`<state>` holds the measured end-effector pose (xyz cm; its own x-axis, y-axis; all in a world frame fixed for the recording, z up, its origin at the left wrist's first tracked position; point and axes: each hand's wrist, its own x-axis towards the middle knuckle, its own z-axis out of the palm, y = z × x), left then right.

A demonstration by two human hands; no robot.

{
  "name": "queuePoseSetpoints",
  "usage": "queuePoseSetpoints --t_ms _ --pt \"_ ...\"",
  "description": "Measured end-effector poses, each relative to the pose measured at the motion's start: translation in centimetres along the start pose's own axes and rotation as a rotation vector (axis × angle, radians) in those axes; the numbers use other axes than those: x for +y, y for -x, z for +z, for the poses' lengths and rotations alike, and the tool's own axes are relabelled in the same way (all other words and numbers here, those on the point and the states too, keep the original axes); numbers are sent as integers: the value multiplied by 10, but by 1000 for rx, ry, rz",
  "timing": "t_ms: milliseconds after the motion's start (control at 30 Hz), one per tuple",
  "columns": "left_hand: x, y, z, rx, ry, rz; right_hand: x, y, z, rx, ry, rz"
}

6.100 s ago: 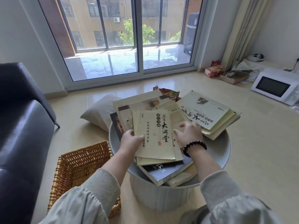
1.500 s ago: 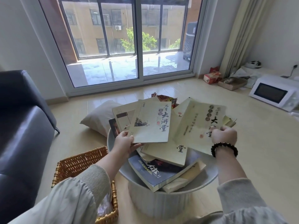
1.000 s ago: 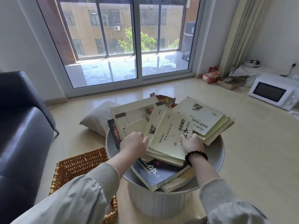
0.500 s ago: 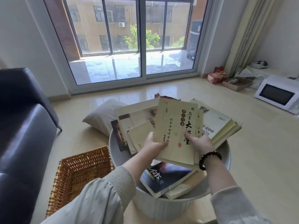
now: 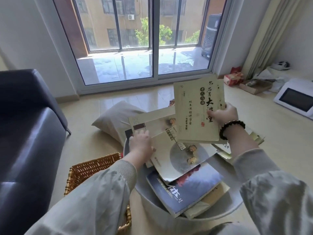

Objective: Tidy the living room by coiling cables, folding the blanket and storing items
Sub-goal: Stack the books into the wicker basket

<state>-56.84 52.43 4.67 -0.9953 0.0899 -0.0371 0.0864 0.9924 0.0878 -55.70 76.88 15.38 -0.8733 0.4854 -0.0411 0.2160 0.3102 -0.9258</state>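
A sheaf of cream booklets point(image 5: 194, 114) with black brush lettering on the top cover is held upright, above the far right part of a pile of books. The right hand point(image 5: 222, 115) grips the sheaf at its right edge: the thumb lies on the front cover and the other fingers are hidden behind it. A dark bead bracelet point(image 5: 232, 128) circles that wrist.

Below, the pile lies on a round grey bench point(image 5: 234, 205). A booklet with a round picture point(image 5: 179, 161) lies tilted over a dark blue book point(image 5: 188, 189), which lies on a thick pale volume point(image 5: 210, 199). Further pale booklets point(image 5: 152, 121) fan out behind, at the far left of the pile.

The left hand point(image 5: 141, 146) rests at the left edge of this pile, its fingers close together and reaching over the far booklets. Whether they clasp one cannot be told. Both arms wear pale grey sleeves.

Around the bench:
- A wicker basket point(image 5: 92, 168) stands on the floor just to its left.
- A dark sofa point(image 5: 25, 133) stands beyond the basket.
- A grey pillow point(image 5: 116, 119) lies on the floor behind the bench.
- A glazed sliding door point(image 5: 152, 39) fills the far wall.
- At right, near the curtain point(image 5: 267, 34), stand a red box point(image 5: 233, 78), a cardboard tray point(image 5: 255, 85) and a white appliance point(image 5: 296, 100) with a dark front panel.
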Motion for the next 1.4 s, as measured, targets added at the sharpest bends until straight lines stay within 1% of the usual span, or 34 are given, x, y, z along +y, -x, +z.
queuePoseSetpoints --t_ms 133,200,367,467,533,567,633,700,800,833,900,933,967,1033,1100,1167,1233,1300,1367,1400 --pt "2 -13 -8 -150 94 -38 -4 -8 -3 20 29 13" --pt "3 -17 -14 -182 184 -28 -2 -8 -2 13 23 40" --pt "-10 -16 -14 -224 768 -132 7 -6 10 -11 24 116" --pt "-13 -1 -11 -245 1253 -293 18 -10 25 -74 75 233" --pt "-12 9 -6 -277 1458 -393 27 -6 37 -141 128 291" --pt "-12 14 -4 -303 1483 -413 32 -4 44 -170 135 312" --pt "-12 20 0 -353 1422 -391 45 2 59 -227 66 349" --pt "-14 23 1 -387 1422 -398 56 12 72 -253 14 392" --pt "-19 22 1 -474 1482 -478 68 23 85 -295 59 395" --pt "-19 20 1 -480 1431 -466 71 24 88 -295 69 375" --pt "-15 17 3 -432 1222 -371 74 21 90 -286 71 309" --pt "-11 16 3 -394 1134 -322 73 20 90 -277 107 266" --pt "-7 15 4 -370 1097 -281 75 17 91 -266 165 228" --pt "0 13 8 -379 1133 -237 76 11 91 -260 278 203" --pt "2 15 10 -383 1195 -214 80 9 90 -260 288 224" --pt "-1 18 16 -340 1255 -165 79 12 87 -296 163 230" --pt "-2 25 16 -285 1312 -98 76 17 78 -287 -29 184" --pt "-1 31 14 -218 1325 -51 71 18 68 -314 -199 168" --pt "0 35 13 -149 1342 -44 59 26 59 -335 -253 143" --pt "1 38 10 -123 1347 -46 56 29 56 -330 -259 97"
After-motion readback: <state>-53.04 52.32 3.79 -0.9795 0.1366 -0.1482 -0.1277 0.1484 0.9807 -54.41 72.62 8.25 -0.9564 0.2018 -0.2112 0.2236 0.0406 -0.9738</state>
